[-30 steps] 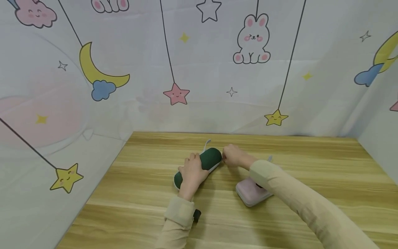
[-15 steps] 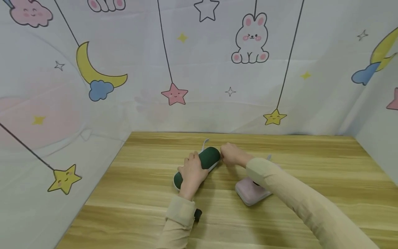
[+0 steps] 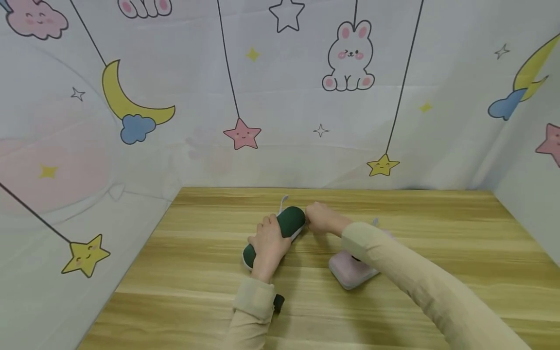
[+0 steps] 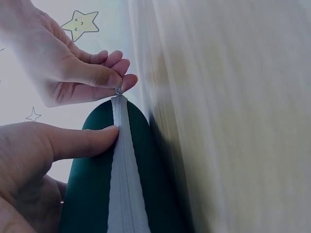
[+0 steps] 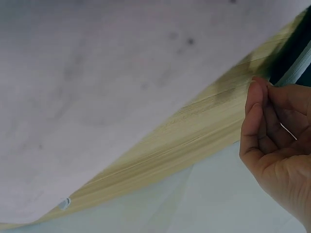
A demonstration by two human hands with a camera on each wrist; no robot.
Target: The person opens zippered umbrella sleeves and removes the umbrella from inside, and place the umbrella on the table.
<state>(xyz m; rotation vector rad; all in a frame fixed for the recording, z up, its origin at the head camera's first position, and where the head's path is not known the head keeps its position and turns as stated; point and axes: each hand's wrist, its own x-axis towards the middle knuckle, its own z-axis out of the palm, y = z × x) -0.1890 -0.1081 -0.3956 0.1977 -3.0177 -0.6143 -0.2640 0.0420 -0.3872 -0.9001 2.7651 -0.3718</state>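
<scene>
Wooden tabletop [image 3: 437, 253], one, light grain, walled on three sides by one printed cloth backdrop [image 3: 280, 121].

Backdrop motifs, head view, counted where whole or mostly whole: yellow moons with blue clouds, two; smiling stars, five (three yellow, two pink); seated rabbit, one whole, with the feet of a second at the upper edge; pink cloud, one.

Item 1: dark green zip case [image 3: 280, 228], one. Rounded, oblong, lying on the tabletop near the middle, its long axis running diagonally away from the person. One pale grey zipper strip [image 4: 122, 184] runs along its length; one small metal zipper pull [image 4: 118, 91] sits at the far end.

Item 2: pink case [image 3: 350, 270], one. Flat on the tabletop to the right of the green case and apart from it, partly covered by the right forearm.

Hands, two, both in beige sleeves.
- Left hand [image 3: 268, 243]: wrapped over the near half of the green case, thumb laid flat against the zipper strip, holding the case down.
- Right hand [image 3: 321, 217]: at the far end of the green case, thumb and forefinger pressed together on the zipper pull, remaining fingers loosely curled.

Item 3: small black object [image 3: 277, 303], one, at the left cuff; kind cannot be told.
</scene>
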